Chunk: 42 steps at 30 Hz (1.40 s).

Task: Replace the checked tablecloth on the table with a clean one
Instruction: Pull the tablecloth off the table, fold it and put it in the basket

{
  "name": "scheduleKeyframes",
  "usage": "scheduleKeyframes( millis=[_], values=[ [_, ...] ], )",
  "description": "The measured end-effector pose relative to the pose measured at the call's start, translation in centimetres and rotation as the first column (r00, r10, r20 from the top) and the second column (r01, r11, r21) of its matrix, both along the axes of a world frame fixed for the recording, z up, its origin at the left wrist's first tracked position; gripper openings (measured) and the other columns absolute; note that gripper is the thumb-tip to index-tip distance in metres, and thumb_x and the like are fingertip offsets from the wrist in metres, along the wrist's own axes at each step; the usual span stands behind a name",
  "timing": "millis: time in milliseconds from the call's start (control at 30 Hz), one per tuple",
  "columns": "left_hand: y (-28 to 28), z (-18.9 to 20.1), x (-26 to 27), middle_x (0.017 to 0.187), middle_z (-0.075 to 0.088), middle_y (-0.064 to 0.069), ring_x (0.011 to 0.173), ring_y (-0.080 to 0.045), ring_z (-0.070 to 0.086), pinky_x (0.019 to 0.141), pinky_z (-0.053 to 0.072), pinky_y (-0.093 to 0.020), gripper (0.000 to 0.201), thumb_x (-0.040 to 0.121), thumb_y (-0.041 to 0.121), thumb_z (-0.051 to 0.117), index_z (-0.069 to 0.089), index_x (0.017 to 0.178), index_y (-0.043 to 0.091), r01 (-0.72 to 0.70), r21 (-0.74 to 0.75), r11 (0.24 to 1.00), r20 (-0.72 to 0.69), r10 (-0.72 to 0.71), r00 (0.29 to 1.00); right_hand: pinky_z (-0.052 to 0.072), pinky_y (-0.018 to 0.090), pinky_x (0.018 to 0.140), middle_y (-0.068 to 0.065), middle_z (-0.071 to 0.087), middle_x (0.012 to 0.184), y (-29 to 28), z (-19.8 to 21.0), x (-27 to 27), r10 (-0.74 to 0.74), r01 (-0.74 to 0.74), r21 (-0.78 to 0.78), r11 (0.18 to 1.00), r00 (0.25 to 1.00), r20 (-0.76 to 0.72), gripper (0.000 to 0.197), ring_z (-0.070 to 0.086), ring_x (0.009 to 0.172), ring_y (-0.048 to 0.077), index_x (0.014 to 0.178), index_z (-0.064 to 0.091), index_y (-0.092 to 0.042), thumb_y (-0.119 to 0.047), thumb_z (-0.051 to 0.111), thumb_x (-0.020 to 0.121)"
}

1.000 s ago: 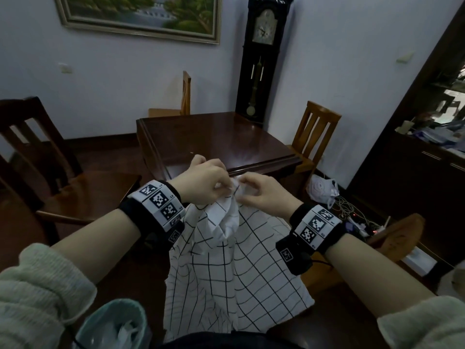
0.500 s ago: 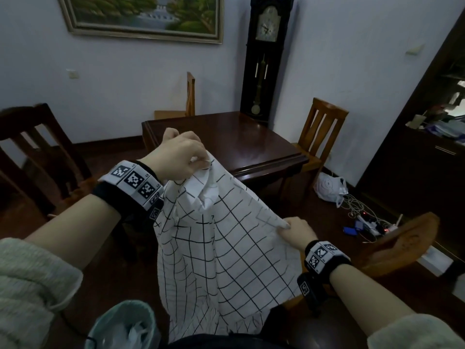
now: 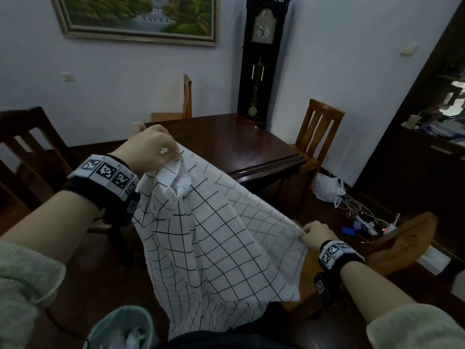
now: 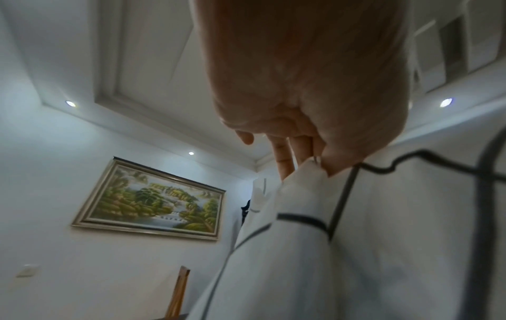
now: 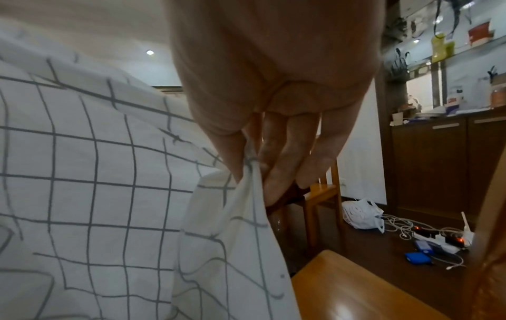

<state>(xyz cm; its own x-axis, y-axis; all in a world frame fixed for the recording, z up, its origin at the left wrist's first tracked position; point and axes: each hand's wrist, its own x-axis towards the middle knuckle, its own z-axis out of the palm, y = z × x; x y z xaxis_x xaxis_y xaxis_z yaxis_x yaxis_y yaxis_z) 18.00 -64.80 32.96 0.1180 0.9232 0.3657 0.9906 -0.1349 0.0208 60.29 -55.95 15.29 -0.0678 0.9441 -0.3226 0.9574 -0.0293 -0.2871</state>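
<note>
Head view: both hands' fingers pinch checked tablecloth (image 3: 214, 238) edges, left (image 3: 148, 149) higher, right (image 3: 317, 234) lower

1. Pale grey-green knit sleeves (image 3: 27, 280) are worn, pushed up the forearms.
2. A black band (image 3: 100, 195) is strapped behind the left hand (image 3: 148, 149), faced with white square-code tags.
3. A matching band (image 3: 339, 255) is worn behind the right hand (image 3: 318, 234).

1. Home dining room: dark wood table (image 3: 234, 142) mid-frame, wooden chairs (image 3: 318, 127) around it.
2. Grandfather clock (image 3: 263, 59) top centre, framed landscape painting (image 3: 138, 17) upper left.
3. Cluttered sideboard (image 3: 432, 157) at right.
</note>
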Motion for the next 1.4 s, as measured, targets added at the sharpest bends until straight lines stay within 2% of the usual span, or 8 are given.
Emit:
scheduleKeyframes(
  millis=[200,267,367,467,733,933,1200,1400],
  values=[
    [1.0,-1.3,-1.7,0.095,0.060,0.013,0.118,-0.013,0.044,0.096,0.022,-0.043,0.017,0.093,0.031,0.057,0.073,0.091,0.026,-0.119,0.012,0.993,0.031,0.118,0.993,0.043,0.025,0.065,0.000,0.061,0.093,0.9,0.5,0.6,0.065,-0.054,0.060,0.997,0.975,-0.212,0.012,0.058,0.090,0.019,0.095,0.065,-0.019,-0.021,0.053,0.091],
    [1.3,-1.3,-2.1,0.093,0.062,0.011,0.117,-0.016,0.045,0.095,0.022,-0.043,0.018,0.094,0.030,0.056,0.073,0.093,0.023,-0.130,0.044,0.990,0.038,0.129,0.991,0.039,0.021,0.059,-0.002,0.059,0.083,0.5,0.6,0.5,0.101,-0.106,-0.002,0.994,0.952,-0.288,0.016,0.056,0.083,0.017,0.084,0.064,-0.017,-0.028,0.054,0.090],
    [1.8,-1.5,-2.6,0.095,0.063,0.003,0.119,-0.022,0.044,0.095,0.021,-0.041,0.020,0.094,0.026,0.055,0.073,0.095,0.017,-0.200,0.050,0.979,0.076,0.196,0.978,0.038,0.020,0.058,0.003,0.053,0.075,-0.6,0.2,0.0,0.112,-0.166,-0.125,0.978,0.929,-0.354,0.040,0.050,0.072,0.016,0.078,0.064,0.000,-0.036,0.058,0.062],
    [2.3,-2.4,-3.5,0.099,0.067,-0.005,0.117,-0.026,0.044,0.102,0.031,-0.046,0.020,0.093,0.025,0.054,0.073,0.096,0.017,-0.300,0.028,0.954,0.110,0.295,0.949,0.048,0.025,0.068,0.007,0.060,0.088,-0.8,-1.3,0.3,0.021,-0.156,-0.252,0.955,0.885,-0.466,0.036,0.058,0.079,0.018,0.090,0.064,-0.008,-0.019,0.058,0.056],
    [2.4,-4.7,-3.4,0.084,0.059,0.004,0.109,-0.021,0.044,0.095,0.023,-0.044,0.025,0.092,0.028,0.046,0.062,0.072,0.028,-0.536,-0.026,0.844,0.073,0.537,0.841,0.046,0.023,0.055,0.013,0.056,0.094,-1.7,-2.0,0.3,0.047,-0.241,-0.392,0.888,0.895,-0.444,0.031,0.055,0.074,0.021,0.098,0.059,-0.010,-0.012,0.067,0.068],
    [2.6,-5.4,-3.6,0.085,0.058,0.004,0.109,-0.021,0.045,0.091,0.024,-0.042,0.027,0.092,0.026,0.043,0.059,0.071,0.028,-0.596,-0.073,0.800,0.033,0.599,0.800,0.046,0.029,0.069,0.006,0.060,0.095,-0.9,-1.3,0.3,-0.049,0.043,-0.037,0.998,0.978,-0.201,0.013,0.059,0.089,0.024,0.096,0.062,-0.015,-0.011,0.055,0.086],
    [2.5,-6.2,-4.3,0.084,0.055,0.001,0.105,-0.021,0.040,0.089,0.023,-0.043,0.028,0.087,0.018,0.040,0.064,0.074,0.024,-0.667,-0.233,0.708,-0.004,0.685,0.729,0.032,0.024,0.052,0.002,0.045,0.073,0.4,-0.5,0.7,-0.155,0.138,-0.124,0.983,0.978,-0.137,0.021,0.044,0.065,0.015,0.071,0.047,-0.013,-0.018,0.051,0.091],
    [1.7,-6.7,-4.8,0.083,0.049,-0.004,0.103,-0.024,0.038,0.095,0.023,-0.043,0.023,0.086,0.015,0.042,0.063,0.082,0.023,-0.720,-0.331,0.610,-0.112,0.733,0.671,0.040,0.022,0.053,0.004,0.058,0.081,0.4,0.1,2.1,-0.238,0.227,-0.081,0.971,0.957,-0.165,0.007,0.056,0.084,0.021,0.085,0.061,-0.011,-0.014,0.056,0.089]
  ],
)
